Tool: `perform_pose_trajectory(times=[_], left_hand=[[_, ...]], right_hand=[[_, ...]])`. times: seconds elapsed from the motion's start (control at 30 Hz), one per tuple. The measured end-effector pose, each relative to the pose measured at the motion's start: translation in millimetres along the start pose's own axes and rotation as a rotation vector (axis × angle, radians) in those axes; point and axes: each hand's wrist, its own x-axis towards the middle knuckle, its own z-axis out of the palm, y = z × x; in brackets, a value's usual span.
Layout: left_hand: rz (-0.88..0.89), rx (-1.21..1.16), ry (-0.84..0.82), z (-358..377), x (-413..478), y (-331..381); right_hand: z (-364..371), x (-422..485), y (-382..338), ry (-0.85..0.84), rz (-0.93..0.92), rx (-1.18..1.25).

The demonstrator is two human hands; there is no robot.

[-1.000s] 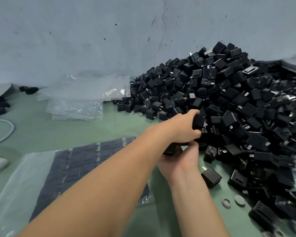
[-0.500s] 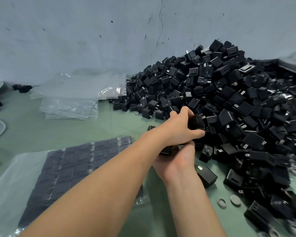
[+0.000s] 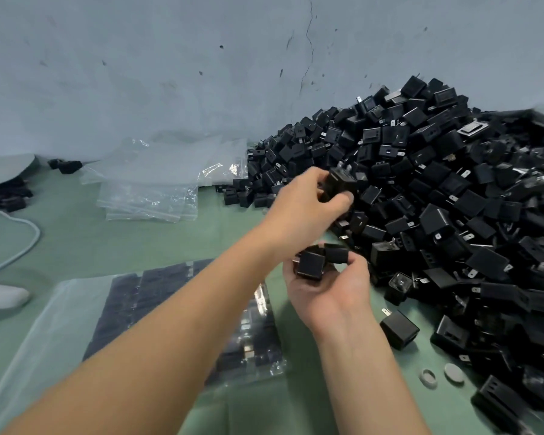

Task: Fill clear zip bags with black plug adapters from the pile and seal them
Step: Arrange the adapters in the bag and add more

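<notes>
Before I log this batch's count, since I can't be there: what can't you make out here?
Head view only.
filled bag: the left forearm crosses it; count and seal are hidden.
held adapters: the curled fingers of the right hand cover some; number unclear.
single adapter: the left hand covers its near side.
pile: right part blurred and cut off by the frame edge.

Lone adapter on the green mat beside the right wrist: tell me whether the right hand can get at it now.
Probably yes. The lone adapter lies free on the mat, nothing over it, close by the right hand. But that hand is holding adapters, so gripping another may be awkward.
</notes>
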Motion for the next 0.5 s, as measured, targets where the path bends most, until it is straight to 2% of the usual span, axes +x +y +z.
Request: perform_pose_trajectory(times=[0.13, 0.23, 0.4, 0.5], left_hand=[[0.114, -0.094, 0.064, -47, -52, 1], [0.146, 0.036, 0.091, -71, -98, -6], [0.102, 0.123, 0.215, -91, -148, -19], [0.082, 0.057, 0.253, -91, -158, -21]], right_hand=[[12, -6, 19, -0.153, 0.030, -0.074], [22, -18, 44, -0.235, 0.134, -0.185], [26, -27, 88, -0.151, 0.248, -0.308], [20, -27, 106, -0.121, 0.299, -0.342]])
